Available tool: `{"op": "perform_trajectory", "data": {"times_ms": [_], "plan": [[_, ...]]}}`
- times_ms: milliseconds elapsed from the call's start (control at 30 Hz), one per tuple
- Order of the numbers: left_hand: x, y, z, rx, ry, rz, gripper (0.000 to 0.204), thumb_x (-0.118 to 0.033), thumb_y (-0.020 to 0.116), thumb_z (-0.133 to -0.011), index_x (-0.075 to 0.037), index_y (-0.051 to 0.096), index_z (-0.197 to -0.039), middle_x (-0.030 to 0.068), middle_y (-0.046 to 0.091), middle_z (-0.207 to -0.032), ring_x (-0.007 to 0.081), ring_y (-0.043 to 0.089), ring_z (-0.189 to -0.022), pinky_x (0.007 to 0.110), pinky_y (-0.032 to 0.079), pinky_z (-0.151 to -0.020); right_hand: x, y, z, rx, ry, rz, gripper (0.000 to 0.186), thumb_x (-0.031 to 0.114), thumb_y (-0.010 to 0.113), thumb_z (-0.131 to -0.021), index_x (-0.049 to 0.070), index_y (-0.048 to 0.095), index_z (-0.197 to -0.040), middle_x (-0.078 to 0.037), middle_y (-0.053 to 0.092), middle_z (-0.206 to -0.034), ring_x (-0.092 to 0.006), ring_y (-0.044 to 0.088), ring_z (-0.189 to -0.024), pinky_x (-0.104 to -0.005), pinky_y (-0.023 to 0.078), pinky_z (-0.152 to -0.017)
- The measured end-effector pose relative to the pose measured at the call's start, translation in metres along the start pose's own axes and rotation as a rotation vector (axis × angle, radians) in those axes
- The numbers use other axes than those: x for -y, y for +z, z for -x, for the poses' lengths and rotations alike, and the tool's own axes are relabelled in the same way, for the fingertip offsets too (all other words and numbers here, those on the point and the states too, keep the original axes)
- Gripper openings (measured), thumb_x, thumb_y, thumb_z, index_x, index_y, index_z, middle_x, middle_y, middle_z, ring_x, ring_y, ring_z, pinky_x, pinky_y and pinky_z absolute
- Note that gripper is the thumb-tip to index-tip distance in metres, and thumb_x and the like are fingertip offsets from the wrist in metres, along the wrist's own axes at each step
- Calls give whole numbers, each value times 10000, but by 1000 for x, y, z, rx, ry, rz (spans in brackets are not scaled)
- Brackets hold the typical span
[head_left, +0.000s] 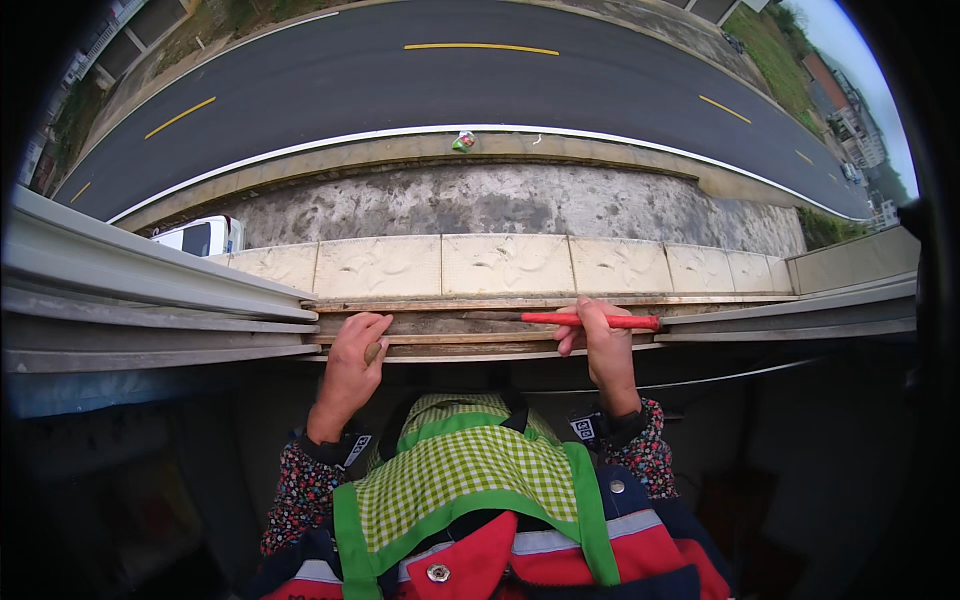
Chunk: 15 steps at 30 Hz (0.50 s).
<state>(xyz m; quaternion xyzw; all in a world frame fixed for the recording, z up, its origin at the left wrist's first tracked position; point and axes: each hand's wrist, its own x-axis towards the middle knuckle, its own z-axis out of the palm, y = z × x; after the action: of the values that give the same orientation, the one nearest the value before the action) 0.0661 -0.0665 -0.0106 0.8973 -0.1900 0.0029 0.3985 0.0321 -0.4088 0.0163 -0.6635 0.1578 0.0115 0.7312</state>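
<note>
Curving across the upper view, a dark road (480,90) with yellow dashes lies beyond a stained concrete strip (520,200). At the lower edge, a person (480,480) in a red and navy garment and a green checked apron faces an open window. Long pale frames (160,290) reach in from the left, and grey frames (800,310) from the right. Between the road side and the window runs a ledge of cream tiles (507,265), with a white vehicle (200,237) partly visible near its left end. Nearer the person, the dirty window track (430,325) stretches between the two sets of frames. Both wrists wear dark bands, below floral sleeves. The left hand (352,360) rests at the track's left part with its fingers bent inward; whether it grips anything cannot be told. The right hand (605,350), to the right along the same track, pinches a red-handled tool (545,318) between thumb and fingers. That tool lies nearly level over the track, its thin dark end pointing toward the left hand and well apart from it; contact between tip and track is unclear. Smallest, a crumpled colourful packet (463,141) sits beside the road's white edge line.
</note>
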Motion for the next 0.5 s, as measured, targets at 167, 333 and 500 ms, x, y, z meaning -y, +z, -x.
{"op": "perform_trajectory", "data": {"times_ms": [167, 333, 500], "plan": [[0, 0, 0, -6, 8, 29, 304, 35, 640, -862, 36, 649, -1167, 170, 633, -1126, 350, 586, -1109, 397, 472, -976, 47, 19, 17, 71, -60, 253, 356, 186, 490, -1047, -54, 695, -882, -100, 681, -712, -129, 608, -525, -243, 503, -522], [2, 2, 3, -41, 14, 29, 280, 14, 635, -890, 28, 658, -1168, 162, 646, -1124, 335, 603, -1090, 389, 476, -966, 88, 28, 30, 126, -318, 515, 297, 102, 572, -988, -11, 641, -722, -71, 603, -613, -121, 567, -499, -267, 446, -482], [4, 3, 3, -56, 22, 31, 295, 38, 642, -849, 37, 655, -1144, 164, 642, -1101, 354, 600, -1071, 406, 481, -954, 86, 47, 19, 187, -582, 750, 338, 45, 636, -918, 24, 512, -605, -103, 501, -549, -224, 523, -449, -358, 398, -454]]}}
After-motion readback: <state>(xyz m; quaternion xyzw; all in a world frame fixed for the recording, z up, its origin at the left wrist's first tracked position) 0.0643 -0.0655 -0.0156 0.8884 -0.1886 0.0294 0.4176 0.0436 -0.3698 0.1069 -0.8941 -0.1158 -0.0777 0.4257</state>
